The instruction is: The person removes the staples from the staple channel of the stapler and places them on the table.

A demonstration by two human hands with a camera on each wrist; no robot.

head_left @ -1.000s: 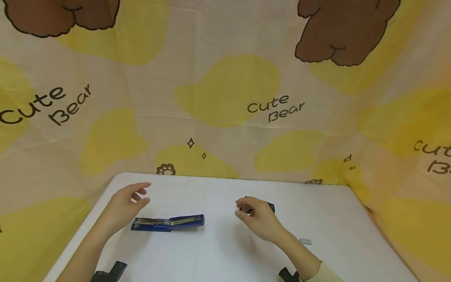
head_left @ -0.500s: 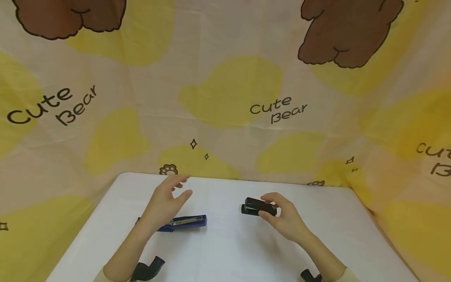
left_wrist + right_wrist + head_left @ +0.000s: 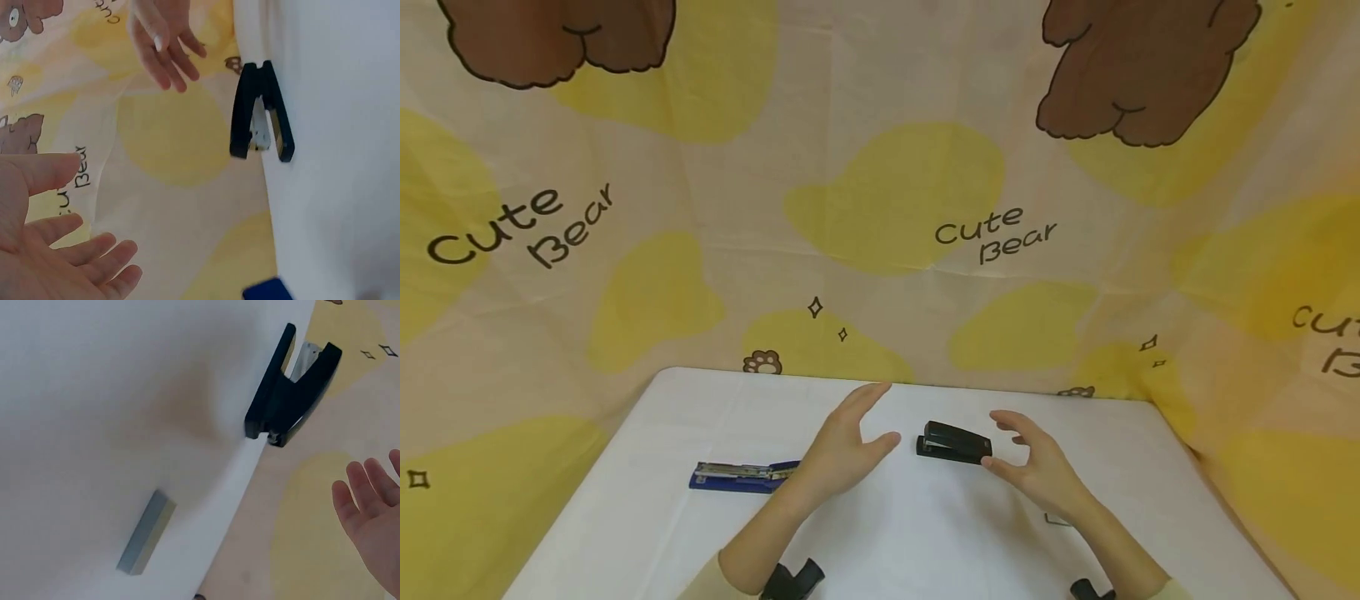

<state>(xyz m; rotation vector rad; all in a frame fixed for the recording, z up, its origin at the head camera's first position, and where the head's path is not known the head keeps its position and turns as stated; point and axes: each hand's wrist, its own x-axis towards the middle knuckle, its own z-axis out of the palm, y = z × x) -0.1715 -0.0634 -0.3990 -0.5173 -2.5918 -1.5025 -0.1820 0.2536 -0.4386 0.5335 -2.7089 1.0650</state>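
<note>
A black stapler stands on the white table between both hands, its top arm raised from its base. My left hand hovers to its left, thumb and fingers spread, holding nothing. On the other side, my right hand has loosely bent fingers around nothing; its thumb overlaps the stapler's end in the head view, but the right wrist view shows the hand apart from the stapler. Further left lies a blue stapler, folded open with its metal magazine showing. The left forearm and hand hide its right part.
A small grey bar, seemingly a strip of staples, lies on the white table, partly behind the right forearm in the head view. A patterned yellow cloth hangs behind the table. Dark wrist mounts sit below the forearms.
My left hand has moved right, past the blue stapler toward the black one. The right hand has shifted right, first around the black stapler's end, now off it. The staplers keep their places.
</note>
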